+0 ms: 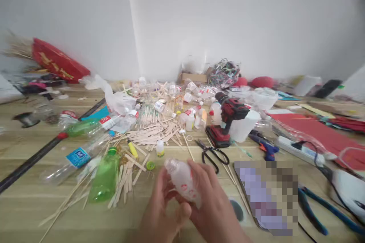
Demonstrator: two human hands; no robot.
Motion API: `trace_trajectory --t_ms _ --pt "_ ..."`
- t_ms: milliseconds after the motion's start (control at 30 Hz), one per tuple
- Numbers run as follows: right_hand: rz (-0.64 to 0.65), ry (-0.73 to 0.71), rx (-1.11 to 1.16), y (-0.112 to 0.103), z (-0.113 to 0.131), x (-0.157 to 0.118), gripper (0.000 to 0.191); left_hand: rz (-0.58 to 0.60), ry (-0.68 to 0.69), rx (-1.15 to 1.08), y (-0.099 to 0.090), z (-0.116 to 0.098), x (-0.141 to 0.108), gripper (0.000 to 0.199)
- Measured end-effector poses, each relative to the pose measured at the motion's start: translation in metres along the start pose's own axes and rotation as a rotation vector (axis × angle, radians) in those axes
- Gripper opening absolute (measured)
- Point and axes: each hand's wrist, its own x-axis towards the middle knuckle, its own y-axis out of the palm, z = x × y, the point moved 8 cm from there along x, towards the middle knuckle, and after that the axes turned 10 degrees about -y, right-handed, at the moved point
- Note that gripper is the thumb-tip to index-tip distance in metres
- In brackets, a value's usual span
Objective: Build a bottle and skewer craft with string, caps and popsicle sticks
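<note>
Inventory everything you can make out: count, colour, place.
held bottle: 1, clear, front
green bottles: 2, green, left
other bottles: many, mostly clear, centre, left
sticks: many, pale, centre
drill: 1, red and black, right
scissors: 1, black, centre
glue gun: 1, blue, right
power strip: 1, white, right
tool handles: 2, blue, right
pixelated item: 1, unclear, right
sheet: 1, red, right
pole: 1, black, left
table: 1, brown, below
small clutter: uncounted, mixed, throughout
left hand: 1, bare, front
right hand: 1, bare, front

On the table (23, 212), sticks (145, 134) lie left of the drill (234, 111), a glue gun (266, 147) right of it. Scissors (205, 147) lie before the drill; before it and leftward, a bottle (182, 180) is between left hand (167, 207) and right hand (209, 193).
</note>
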Motion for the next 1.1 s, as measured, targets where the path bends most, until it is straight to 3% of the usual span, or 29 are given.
trace_trajectory --t_ms 100,167,300,367,467,567,667,867,1100 --pt "0.020 -0.110 0.010 0.028 0.012 -0.021 0.069 -0.048 -0.147 0.084 -0.007 0.008 -0.007 0.088" --pt "0.070 -0.197 0.029 0.036 0.018 -0.028 0.069 -0.151 -0.194 0.166 -0.021 0.006 -0.013 0.078" --pt "0.181 -0.385 0.028 0.019 0.023 -0.029 0.054 -0.364 -0.134 0.306 -0.050 -0.018 -0.022 0.069" --pt "0.251 -0.341 -0.001 0.005 0.007 -0.027 0.031 -0.427 -0.109 0.397 -0.060 -0.028 -0.019 0.066" --pt "0.345 -0.123 -0.104 -0.011 -0.037 -0.024 0.014 -0.389 -0.049 0.500 -0.060 -0.038 0.001 0.061" --pt "0.409 0.027 -0.219 -0.019 -0.080 -0.016 0.018 -0.347 0.090 0.605 -0.055 -0.044 0.026 0.055" --pt "0.457 0.092 -0.244 -0.020 -0.106 -0.005 0.020 -0.316 0.172 0.736 -0.053 -0.039 0.048 0.052" --pt "0.576 0.132 -0.229 -0.010 -0.106 -0.005 0.019 -0.226 0.051 0.744 -0.058 -0.010 0.065 0.059" --pt "0.756 0.091 -0.295 0.024 -0.092 0.007 0.017 -0.206 0.015 0.708 -0.059 -0.007 0.067 0.063"
